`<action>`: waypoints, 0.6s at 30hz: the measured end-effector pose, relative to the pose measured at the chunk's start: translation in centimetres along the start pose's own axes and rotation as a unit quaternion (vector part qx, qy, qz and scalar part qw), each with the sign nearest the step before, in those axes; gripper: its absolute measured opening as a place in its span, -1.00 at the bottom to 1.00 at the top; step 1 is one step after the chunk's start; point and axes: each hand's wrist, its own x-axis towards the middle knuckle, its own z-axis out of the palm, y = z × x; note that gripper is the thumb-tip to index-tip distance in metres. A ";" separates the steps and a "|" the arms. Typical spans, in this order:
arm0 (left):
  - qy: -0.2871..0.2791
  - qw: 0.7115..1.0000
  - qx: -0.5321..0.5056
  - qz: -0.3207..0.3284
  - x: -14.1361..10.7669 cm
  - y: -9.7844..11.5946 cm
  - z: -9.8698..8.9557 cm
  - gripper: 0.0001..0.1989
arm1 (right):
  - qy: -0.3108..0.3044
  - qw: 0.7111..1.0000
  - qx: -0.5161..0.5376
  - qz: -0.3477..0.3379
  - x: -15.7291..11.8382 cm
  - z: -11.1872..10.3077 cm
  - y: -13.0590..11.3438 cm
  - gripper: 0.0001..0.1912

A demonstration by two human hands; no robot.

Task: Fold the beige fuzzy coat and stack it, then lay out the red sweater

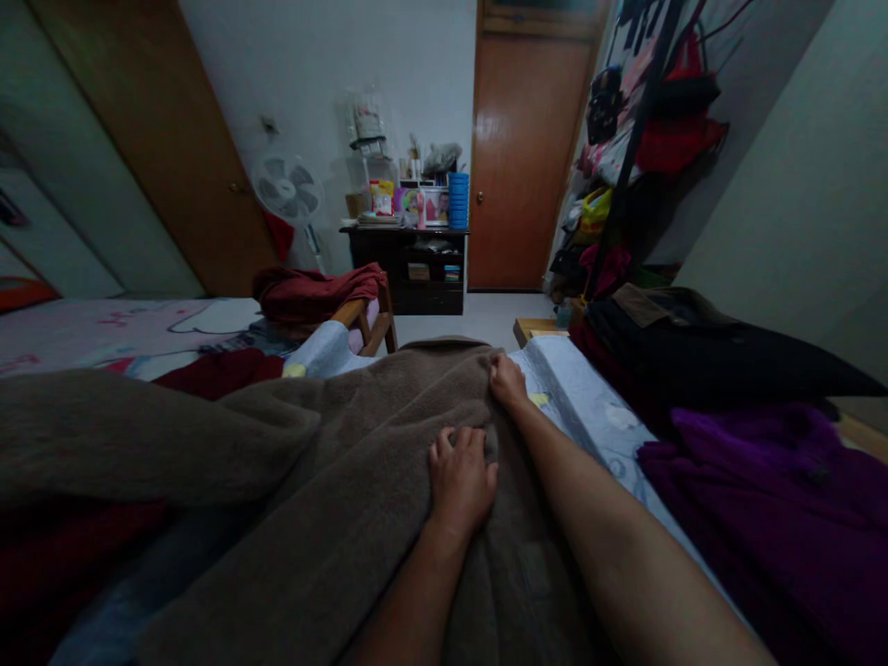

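A brown fleecy garment (361,462) lies spread over the bed, one long sleeve stretched out to the left. My left hand (461,472) rests on its middle with the fingers curled into the cloth beside a fold. Farther forward and to the right, my right hand (508,377) is closed on the garment's upper right edge, near the collar. Part of the cloth under both hands is hidden.
Folded purple clothing (770,518) and a dark clothing pile (694,338) lie at the right. Dark red cloth (315,291) hangs over a wooden frame. Beyond stand a white fan (287,188), a black cabinet (430,301) and a door (524,157).
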 end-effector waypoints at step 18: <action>-0.013 1.000 -0.008 -0.015 0.1 0.2 -0.1 -0.66 | -0.036 0.997 -0.042 0.060 5.2 -1.4 0.1 -0.62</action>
